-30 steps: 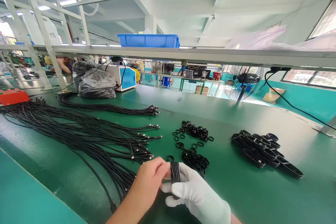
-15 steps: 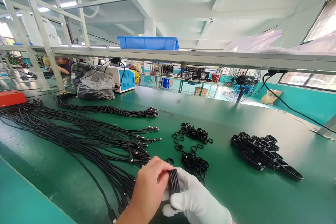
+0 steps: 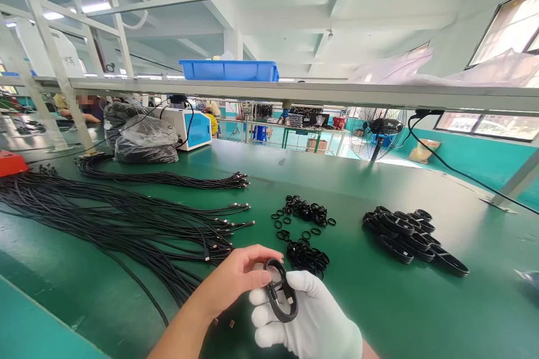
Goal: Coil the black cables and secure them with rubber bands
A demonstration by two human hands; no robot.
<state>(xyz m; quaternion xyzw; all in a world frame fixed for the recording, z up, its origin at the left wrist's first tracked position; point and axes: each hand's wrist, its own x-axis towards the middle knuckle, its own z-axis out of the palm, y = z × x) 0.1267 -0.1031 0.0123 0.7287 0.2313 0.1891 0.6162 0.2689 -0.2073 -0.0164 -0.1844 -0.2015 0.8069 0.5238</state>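
Observation:
A black USB cable [image 3: 281,313], wound into an oval coil, is held between both hands low in the middle of the view. My bare left hand [image 3: 236,280] pinches the coil's upper left side between thumb and fingers. My right hand [image 3: 315,317], in a white glove, grips it from the right with its fingers curled underneath. The coil faces me, and a metal plug end shows inside it. Just beyond my hands lie small black rings in a near heap [image 3: 305,258] and a far heap [image 3: 309,212]. Long loose black cables [image 3: 126,202] spread out on the left.
Several coiled cables [image 3: 404,230] are piled on the green table [image 3: 357,308] to the right. Behind stand a plastic bag [image 3: 147,143] and a white and blue machine [image 3: 196,129]. An overhead shelf [image 3: 320,91] carries a blue tray [image 3: 229,70]. A red box [image 3: 12,162] sits far left.
The coil has turned from edge-on to face me, showing its open middle and the plug inside. My left hand has shifted its grip to the coil's left side. The view has swung slightly right.

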